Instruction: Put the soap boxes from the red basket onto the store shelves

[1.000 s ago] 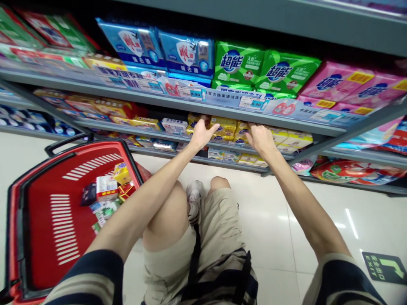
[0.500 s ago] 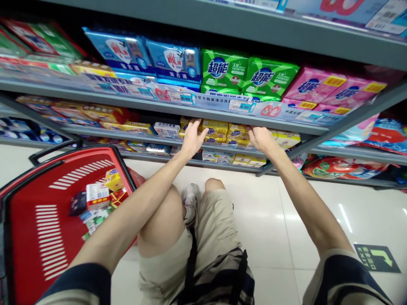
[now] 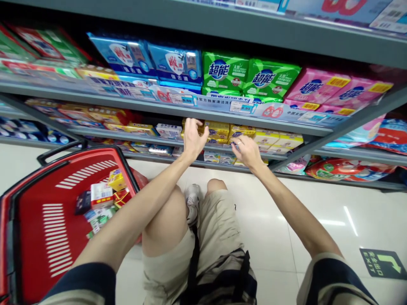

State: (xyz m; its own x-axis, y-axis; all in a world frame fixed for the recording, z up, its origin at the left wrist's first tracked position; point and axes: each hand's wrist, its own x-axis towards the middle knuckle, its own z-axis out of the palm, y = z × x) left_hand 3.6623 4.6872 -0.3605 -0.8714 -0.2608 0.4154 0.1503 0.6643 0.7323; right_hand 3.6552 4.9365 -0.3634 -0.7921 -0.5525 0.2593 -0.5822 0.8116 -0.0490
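My left hand (image 3: 193, 137) reaches to the lower shelf, its thumb spread away from its bent fingers. Its fingertips are at the left end of a row of yellow soap packs (image 3: 218, 129); I cannot tell whether they touch. My right hand (image 3: 248, 151) hangs just in front of the shelf edge, below another yellow soap pack (image 3: 242, 130). The fingers of that hand are loosely curled and apart, with nothing visible in them. To the right of the yellow packs stand pale yellow-and-white boxes (image 3: 266, 138), and to the left a white pack (image 3: 169, 130).
A red shopping basket (image 3: 28, 237) stands at my left with several small boxes inside. Above my hands, a shelf holds blue soap packs (image 3: 174, 63), green soap packs (image 3: 225, 72) and pink soap packs (image 3: 319, 87). A floor exit sign (image 3: 383, 263) lies at right.
My right hand has drawn back from the packs, moving left and down to the shelf edge. The left hand stays at the yellow packs. The view has shifted slightly.
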